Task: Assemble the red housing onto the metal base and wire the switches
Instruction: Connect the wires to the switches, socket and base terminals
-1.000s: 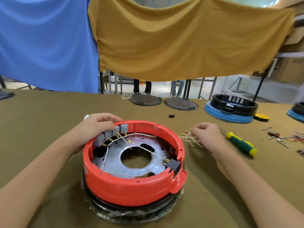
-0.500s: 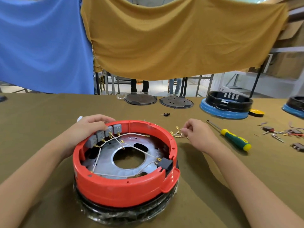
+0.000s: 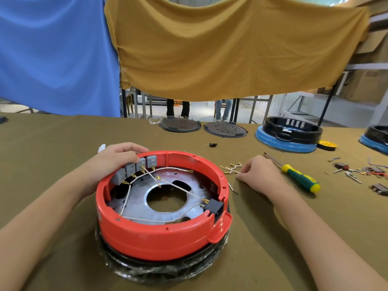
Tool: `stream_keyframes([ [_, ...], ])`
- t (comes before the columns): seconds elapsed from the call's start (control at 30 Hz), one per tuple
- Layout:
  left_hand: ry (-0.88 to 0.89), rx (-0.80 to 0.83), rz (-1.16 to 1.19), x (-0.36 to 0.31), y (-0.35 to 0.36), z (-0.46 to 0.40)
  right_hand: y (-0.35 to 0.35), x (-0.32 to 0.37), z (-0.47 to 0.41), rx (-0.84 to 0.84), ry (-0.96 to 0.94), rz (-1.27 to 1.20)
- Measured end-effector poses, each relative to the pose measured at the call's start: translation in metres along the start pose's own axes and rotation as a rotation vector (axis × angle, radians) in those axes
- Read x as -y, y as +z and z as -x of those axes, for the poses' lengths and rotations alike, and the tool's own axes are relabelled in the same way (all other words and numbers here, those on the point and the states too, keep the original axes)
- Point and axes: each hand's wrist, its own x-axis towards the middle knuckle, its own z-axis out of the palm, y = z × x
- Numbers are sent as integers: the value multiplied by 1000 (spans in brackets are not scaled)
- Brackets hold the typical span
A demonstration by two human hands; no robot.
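The red housing [image 3: 159,236] sits over the metal base [image 3: 136,198], on a black ring wrapped in plastic film. Several grey switches [image 3: 134,168] line its far-left inner wall, and white wires [image 3: 180,186] run from them to a black switch [image 3: 214,206] at the right. My left hand [image 3: 113,160] rests on the far-left rim, fingers curled against the grey switches. My right hand [image 3: 258,173] lies on the cloth to the right of the housing, fingertips pinched at a small bundle of white wires with gold terminals [image 3: 232,168].
A green-and-yellow screwdriver [image 3: 300,179] lies right of my right hand. Loose connectors and parts [image 3: 357,173] are scattered at the far right. Two dark round plates [image 3: 224,129], black housings on blue bases [image 3: 289,133] and a small black part [image 3: 213,145] lie further back.
My right hand lifted the wire bundle briefly, then came back down to the cloth with its fingertips on the wires. The left hand stayed on the housing's rim.
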Motion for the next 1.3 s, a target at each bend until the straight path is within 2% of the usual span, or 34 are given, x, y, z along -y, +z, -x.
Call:
stream_keyframes([
  [0.1,-4,-2,-12,-1,1,0,0,1,-3,-23,27,121],
  [0.2,2,-6,-20,-2,2,1,1,1,-1,37,21,198],
  [0.27,6,-8,-21,-3,2,1,-2,2,1,43,-19,119],
  [0.3,9,-6,-23,-2,3,2,-5,3,2,36,-41,-24],
  [0.37,16,-3,-31,-2,3,2,-13,8,7,126,-59,-589],
  [0.43,23,-3,-45,-2,3,1,-21,18,14,402,-67,-1286],
  [0.47,27,-1,-58,-2,3,1,-22,21,16,505,-83,-1508],
  [0.53,42,13,-102,-3,2,2,-21,28,20,614,-98,-1654],
  [0.63,70,52,-162,-4,-2,3,-21,32,24,632,-140,-1561],
  [0.77,101,104,-185,-8,-5,8,-40,39,25,477,-206,-1345],
  [0.97,137,248,-232,-14,-3,14,-58,107,39,564,-522,-923],
  [1.07,291,182,-233,-14,2,14,-42,130,44,563,-560,-888],
  [1.17,488,67,-120,-17,5,13,-23,130,47,657,-560,-929],
  [1.3,630,59,-96,-19,11,12,-19,123,44,708,-577,-996],
])
